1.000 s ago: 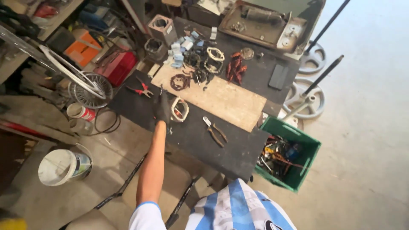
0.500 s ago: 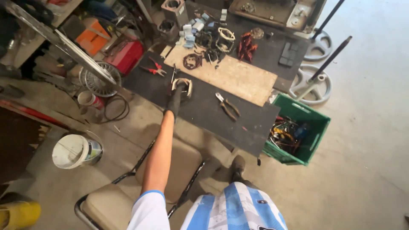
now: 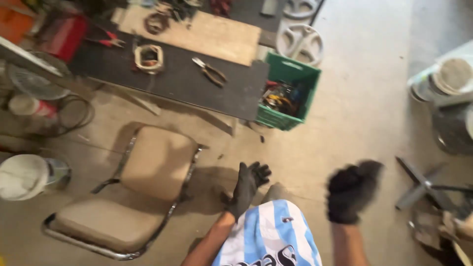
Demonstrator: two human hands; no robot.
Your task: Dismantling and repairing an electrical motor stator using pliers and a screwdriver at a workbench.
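Two black-gloved hands now hang free in front of you, well back from the low dark work board that half a second ago lay under your outstretched left arm. Your left hand is open, fingers spread and slightly curled, holding nothing. Your right hand is blurred by motion; it looks loosely curled, and you cannot tell from this view whether anything is in it.

The pale oval wire coil that your left hand was touching a moment ago rests alone on the dark work board, toward its far left end. The steel pliers with dark grips lie on the same board, to the right of the coil and apart from it. The green plastic crate of tangled parts stands at the board's right end, touching or just beside its corner. The beige padded chair with a chrome tube frame sits on the near side of the board, between it and you.

With the arm withdrawn and the view swung down and right, the work at the coil appears broken off for now.
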